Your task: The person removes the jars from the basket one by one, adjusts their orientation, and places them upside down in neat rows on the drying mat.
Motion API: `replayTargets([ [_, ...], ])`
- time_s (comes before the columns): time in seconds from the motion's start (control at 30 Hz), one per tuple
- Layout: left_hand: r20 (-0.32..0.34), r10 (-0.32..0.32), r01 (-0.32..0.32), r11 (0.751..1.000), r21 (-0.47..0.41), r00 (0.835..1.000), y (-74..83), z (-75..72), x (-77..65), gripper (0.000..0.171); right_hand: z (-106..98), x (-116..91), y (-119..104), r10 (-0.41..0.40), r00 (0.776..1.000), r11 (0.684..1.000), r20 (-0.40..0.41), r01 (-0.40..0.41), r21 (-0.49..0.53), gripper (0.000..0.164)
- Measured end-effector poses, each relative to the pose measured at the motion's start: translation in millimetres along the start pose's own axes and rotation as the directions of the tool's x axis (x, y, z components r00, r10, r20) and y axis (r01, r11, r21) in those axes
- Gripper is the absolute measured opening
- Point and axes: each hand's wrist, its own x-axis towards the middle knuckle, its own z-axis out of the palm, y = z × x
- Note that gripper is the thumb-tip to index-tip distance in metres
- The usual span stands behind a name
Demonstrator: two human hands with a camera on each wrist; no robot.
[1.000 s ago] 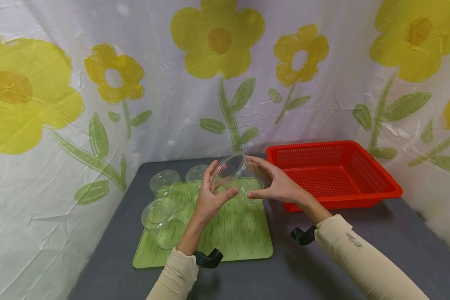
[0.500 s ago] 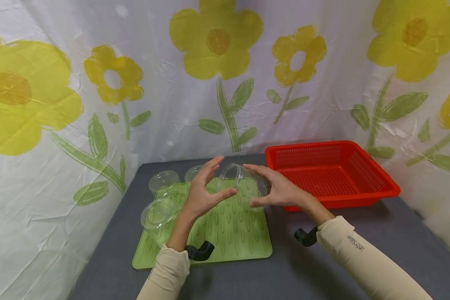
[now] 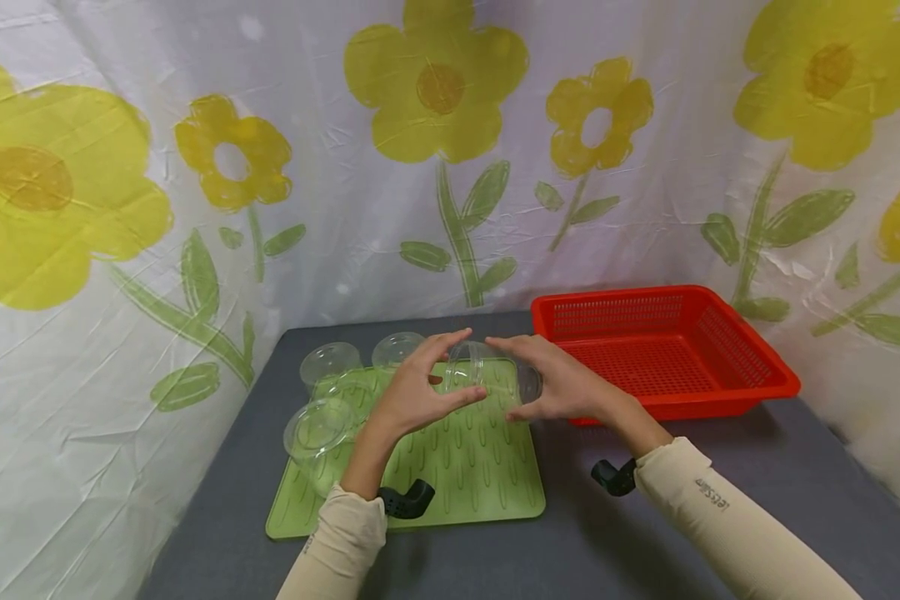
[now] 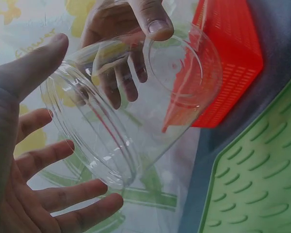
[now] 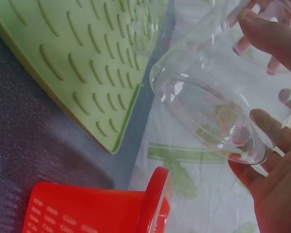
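Above the green ridged mat, a clear plastic cup lies tilted on its side between the hands, mouth to the left. Several rings show at its mouth; whether another cup is nested inside I cannot tell. My right hand holds the cup near its base, thumb on one side and fingers on the other, as the right wrist view shows. My left hand spreads around the mouth, fingers fairly straight. Its fingertips lie at the rim; contact is unclear. More clear cups stand at the mat's left side.
A red slotted basket sits at the right rear of the dark grey table. Behind the table hangs a white curtain printed with yellow flowers. Dark wrist cameras stick out below both sleeves.
The cup has swung from tilted up to nearly level and come down slightly, carried by the right hand. My left hand drew back from the rim, then came close around it again.
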Motion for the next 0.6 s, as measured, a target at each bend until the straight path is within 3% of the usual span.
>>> replayTargets([
  [0.33, -0.027, 0.046, -0.048, 0.998, -0.050, 0.999, -4.6, 2.1, -1.0, 0.068, 3.2, -1.9, -0.3, -0.020, 1.000, 0.999, -0.011, 0.020, -0.048, 0.103],
  [0.6, -0.060, 0.035, -0.041, 0.995, -0.093, 0.998, -8.6, 3.4, -5.7, 0.067, 4.9, -4.6, -1.3, -0.028, 0.999, 0.999, -0.036, 0.027, -0.032, 0.102],
])
